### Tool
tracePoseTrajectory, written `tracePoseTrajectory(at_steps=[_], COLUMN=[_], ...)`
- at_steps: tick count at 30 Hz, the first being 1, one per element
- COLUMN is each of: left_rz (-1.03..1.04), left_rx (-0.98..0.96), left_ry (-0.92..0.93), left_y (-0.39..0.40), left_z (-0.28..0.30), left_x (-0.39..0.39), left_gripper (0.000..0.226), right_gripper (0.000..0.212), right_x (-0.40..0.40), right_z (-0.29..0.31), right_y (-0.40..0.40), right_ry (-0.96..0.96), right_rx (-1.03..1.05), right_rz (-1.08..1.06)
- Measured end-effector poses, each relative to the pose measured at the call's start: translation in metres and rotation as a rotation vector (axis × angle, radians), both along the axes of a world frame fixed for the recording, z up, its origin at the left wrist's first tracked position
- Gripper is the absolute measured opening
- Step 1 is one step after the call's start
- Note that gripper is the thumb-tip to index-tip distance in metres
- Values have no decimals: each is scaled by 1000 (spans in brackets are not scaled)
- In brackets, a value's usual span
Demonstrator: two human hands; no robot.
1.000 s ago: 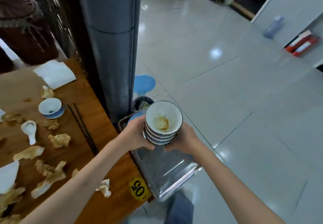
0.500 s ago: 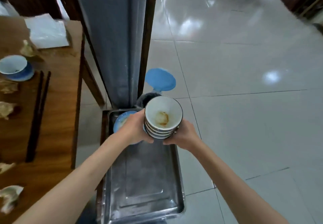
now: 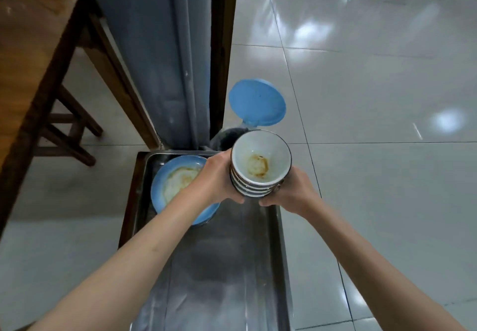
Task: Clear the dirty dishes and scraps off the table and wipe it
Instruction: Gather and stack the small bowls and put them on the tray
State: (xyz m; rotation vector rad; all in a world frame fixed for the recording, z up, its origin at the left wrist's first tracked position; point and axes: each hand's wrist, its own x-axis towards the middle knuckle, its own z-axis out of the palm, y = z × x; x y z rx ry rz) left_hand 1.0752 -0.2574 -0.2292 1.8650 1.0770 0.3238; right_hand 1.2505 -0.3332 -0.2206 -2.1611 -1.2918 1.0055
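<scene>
A stack of several white bowls with dark rims [image 3: 260, 163] hangs over the far end of a long steel tray [image 3: 227, 266]; the top bowl has a brown sauce stain inside. My left hand [image 3: 219, 178] grips the stack's left side and my right hand [image 3: 291, 191] grips its right side and base. A blue plate [image 3: 175, 183] smeared with sauce lies in the tray's far left corner, partly under my left wrist.
A wooden table [image 3: 31, 54] edge and leg fill the left, with a stool [image 3: 69, 134] beneath. A grey pillar [image 3: 165, 47] stands beyond the tray. A bin with an open blue lid [image 3: 258, 102] sits right behind the bowls. Glossy floor tiles lie to the right.
The view has swung down and away from the table, over the tray. Both hands have kept their hold on the bowl stack, which now sits over the tray's far right part.
</scene>
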Motion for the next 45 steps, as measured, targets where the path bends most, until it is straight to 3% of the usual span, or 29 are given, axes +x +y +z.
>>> tracePoseTrajectory(at_steps=[3, 8, 13, 39, 45], left_rz=[-1, -86, -133, -112, -88], left_rx=[14, 221, 291, 302, 227], left_ry=[48, 369, 477, 538, 620], left_y=[7, 14, 18, 19, 12], left_z=[-25, -55, -80, -101, -79], left_x=[2, 10, 12, 19, 8], left_gripper=[84, 94, 93, 107, 131], right_gripper=[69, 77, 78, 77, 90], right_x=[1, 1, -1, -7, -7], right_z=[-30, -66, -87, -98, -76], right_y=[7, 12, 11, 5, -8], right_ry=[12, 15, -16, 25, 116], right_rx=[2, -6, -19, -30, -52], right_rz=[-10, -47, -44, -141, -164])
